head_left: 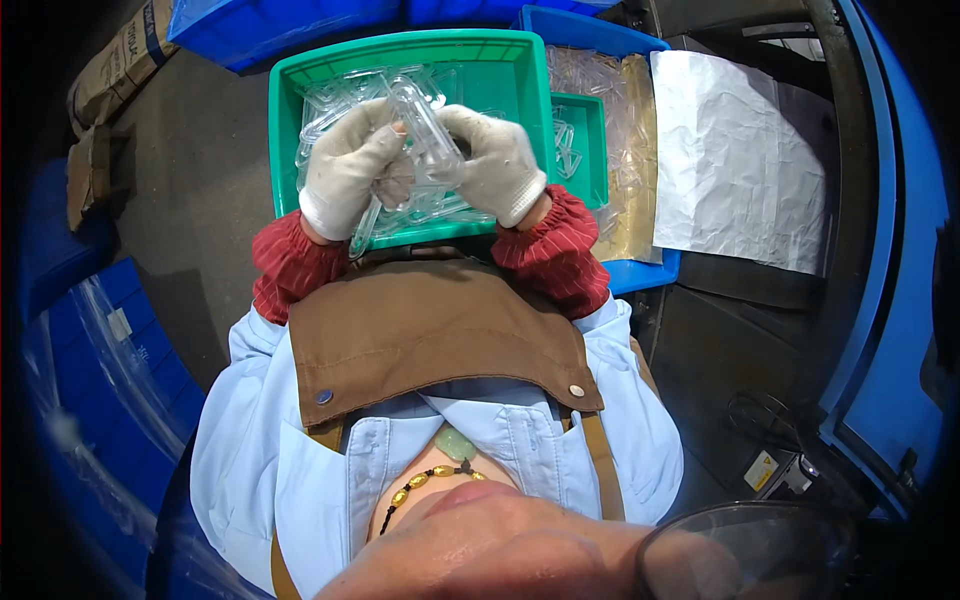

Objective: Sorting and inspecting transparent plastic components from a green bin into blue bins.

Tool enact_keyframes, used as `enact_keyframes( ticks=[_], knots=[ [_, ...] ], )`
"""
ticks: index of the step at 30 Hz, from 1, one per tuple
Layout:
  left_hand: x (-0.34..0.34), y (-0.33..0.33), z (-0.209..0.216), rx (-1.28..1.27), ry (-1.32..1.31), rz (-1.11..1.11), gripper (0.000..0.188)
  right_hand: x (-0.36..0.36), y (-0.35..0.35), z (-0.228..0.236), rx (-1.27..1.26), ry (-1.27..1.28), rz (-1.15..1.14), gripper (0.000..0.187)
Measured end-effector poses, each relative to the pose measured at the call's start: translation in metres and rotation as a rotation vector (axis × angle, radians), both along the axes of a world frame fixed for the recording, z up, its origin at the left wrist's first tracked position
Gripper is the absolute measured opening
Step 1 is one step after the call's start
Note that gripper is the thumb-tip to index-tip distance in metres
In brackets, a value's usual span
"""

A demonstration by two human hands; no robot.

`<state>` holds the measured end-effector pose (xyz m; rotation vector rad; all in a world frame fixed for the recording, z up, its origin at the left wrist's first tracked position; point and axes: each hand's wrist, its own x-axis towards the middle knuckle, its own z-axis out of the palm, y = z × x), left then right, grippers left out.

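Note:
Both my hands wear white gloves and are raised over a green tray (408, 42) that holds many clear plastic parts (335, 95). Between them is a clear plastic piece (424, 122), long and narrow with rounded ends, tilted with its upper end to the left. My left hand (350, 165) is closed at the piece's left side, a bare fingertip showing near it. On the other side my right hand (492, 160) grips the piece's lower right part with bent fingers. Whether more than one piece is held I cannot make out.
A small green tray (592, 110) with a few clear parts sits right of the large one, in a blue crate (640, 275) lined with plastic and cardboard. Beyond lies a wrinkled white sheet (740, 160). Blue bins (290, 30) stand at the back, and a blue machine frame (880, 330) rises at right.

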<state>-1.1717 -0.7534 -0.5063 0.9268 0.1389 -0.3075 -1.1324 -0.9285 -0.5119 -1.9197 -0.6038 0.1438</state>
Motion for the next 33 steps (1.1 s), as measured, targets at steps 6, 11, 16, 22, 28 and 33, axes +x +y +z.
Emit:
enact_keyframes(
  ticks=[6,11,16,22,28,33],
  knots=[
    [-0.005,0.008,0.009,0.356,-0.079,0.083,0.015,0.001,-0.001,0.028,-0.347,-0.253,-0.059,0.025],
    [0.0,0.02,0.019,0.834,-0.365,-0.01,0.01,0.01,-0.005,0.032,-0.325,-0.185,-0.034,0.018],
    [0.008,0.022,0.018,1.164,-0.904,0.089,0.012,0.011,-0.009,0.021,-0.352,-0.139,0.024,0.014],
    [0.001,0.051,0.004,0.258,-0.432,0.064,0.03,0.023,-0.024,0.011,-0.009,0.172,-0.224,0.008],
    [0.005,0.03,-0.033,0.34,-0.056,-0.027,0.02,0.005,-0.066,0.038,0.6,0.582,-0.401,0.017],
    [0.013,0.046,-0.022,0.38,-0.06,-0.411,0.03,-0.062,-0.158,0.069,0.072,0.271,-0.669,0.039]
  ],
)
